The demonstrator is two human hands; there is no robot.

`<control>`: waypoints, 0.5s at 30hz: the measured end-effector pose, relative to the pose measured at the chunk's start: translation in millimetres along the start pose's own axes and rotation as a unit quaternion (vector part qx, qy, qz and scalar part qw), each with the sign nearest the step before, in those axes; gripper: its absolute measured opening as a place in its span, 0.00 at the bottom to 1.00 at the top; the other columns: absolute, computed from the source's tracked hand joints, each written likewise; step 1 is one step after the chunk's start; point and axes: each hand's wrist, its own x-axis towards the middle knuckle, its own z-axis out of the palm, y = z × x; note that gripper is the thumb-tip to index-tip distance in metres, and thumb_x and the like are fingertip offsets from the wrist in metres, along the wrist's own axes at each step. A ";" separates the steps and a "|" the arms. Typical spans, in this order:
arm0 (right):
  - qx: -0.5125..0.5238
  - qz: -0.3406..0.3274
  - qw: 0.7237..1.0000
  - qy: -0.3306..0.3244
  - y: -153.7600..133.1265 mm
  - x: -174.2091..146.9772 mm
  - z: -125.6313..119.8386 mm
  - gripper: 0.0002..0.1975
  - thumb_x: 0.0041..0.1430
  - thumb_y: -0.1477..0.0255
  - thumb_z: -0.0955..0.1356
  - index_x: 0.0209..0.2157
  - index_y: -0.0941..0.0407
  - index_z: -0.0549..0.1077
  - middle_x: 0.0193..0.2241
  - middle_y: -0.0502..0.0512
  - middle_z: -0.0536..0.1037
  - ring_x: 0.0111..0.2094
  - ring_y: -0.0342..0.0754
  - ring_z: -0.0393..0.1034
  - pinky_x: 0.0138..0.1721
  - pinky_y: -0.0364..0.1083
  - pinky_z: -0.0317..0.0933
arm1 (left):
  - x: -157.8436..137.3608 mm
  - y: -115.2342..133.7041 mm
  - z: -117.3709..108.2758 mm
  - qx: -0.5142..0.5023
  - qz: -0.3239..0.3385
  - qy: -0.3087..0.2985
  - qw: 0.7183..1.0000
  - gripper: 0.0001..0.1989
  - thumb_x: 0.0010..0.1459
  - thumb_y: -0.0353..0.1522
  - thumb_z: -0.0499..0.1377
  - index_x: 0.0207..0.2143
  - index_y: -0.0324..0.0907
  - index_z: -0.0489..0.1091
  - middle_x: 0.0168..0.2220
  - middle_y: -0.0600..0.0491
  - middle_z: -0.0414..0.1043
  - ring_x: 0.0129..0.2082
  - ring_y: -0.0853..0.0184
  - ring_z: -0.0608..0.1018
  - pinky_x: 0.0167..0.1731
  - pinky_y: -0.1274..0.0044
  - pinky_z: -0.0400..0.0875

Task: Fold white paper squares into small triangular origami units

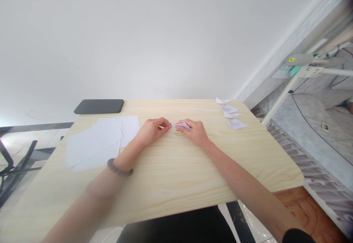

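A small piece of folded white paper [184, 125] is held between my two hands over the middle of the table. My left hand [154, 129] pinches its left end between thumb and fingertips. Around its right part my right hand [194, 131] is closed, with the thumb below and the fingers above. The fingers hide some of the folds. Several folded white paper shapes [234, 114] stand in a row at the table's far right. Left of my left hand, loose white paper sheets [93, 140] lie overlapping.
The light wood table [176, 184] meets a white wall [165, 40] at the back. A dark phone-like slab [99, 106] lies at its far left corner. To the right stand a white metal frame [284, 96] and a grey covered couch [317, 121].
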 end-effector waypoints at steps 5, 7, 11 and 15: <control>0.013 0.017 1.000 -0.002 1.0 -0.8 0.7 0.11 0.52 0.63 0.64 0.33 0.54 0.74 0.29 0.49 0.77 0.28 0.44 0.70 0.29 0.41 0.62 | -1.1 3.2 -0.7 0.054 0.024 -0.016 0.998 0.12 0.54 0.39 0.52 0.32 0.42 0.71 0.31 0.53 0.75 0.30 0.69 0.75 0.32 0.78 0.72; 0.017 0.019 1.000 -0.003 1.0 -0.7 0.0 0.11 0.52 0.64 0.64 0.33 0.54 0.74 0.28 0.49 0.77 0.28 0.44 0.70 0.28 0.41 0.62 | -1.6 4.8 -1.0 0.049 0.034 -0.020 0.998 0.13 0.54 0.39 0.52 0.33 0.42 0.72 0.32 0.54 0.75 0.30 0.69 0.75 0.33 0.78 0.71; 0.017 0.016 1.000 -0.002 0.5 -0.1 -1.7 0.09 0.52 0.66 0.65 0.33 0.54 0.73 0.29 0.48 0.77 0.29 0.44 0.71 0.30 0.41 0.62 | -2.0 6.5 -1.9 0.020 0.024 -0.025 0.999 0.14 0.55 0.39 0.51 0.34 0.41 0.71 0.32 0.53 0.74 0.30 0.69 0.75 0.33 0.79 0.71; 0.018 -0.001 1.000 -0.005 -0.5 0.3 -2.2 0.09 0.53 0.66 0.64 0.33 0.53 0.74 0.31 0.48 0.77 0.32 0.44 0.71 0.34 0.41 0.62 | -0.5 3.2 -1.0 -0.031 -0.027 -0.012 0.999 0.13 0.54 0.40 0.53 0.35 0.40 0.67 0.31 0.52 0.74 0.25 0.70 0.75 0.28 0.79 0.71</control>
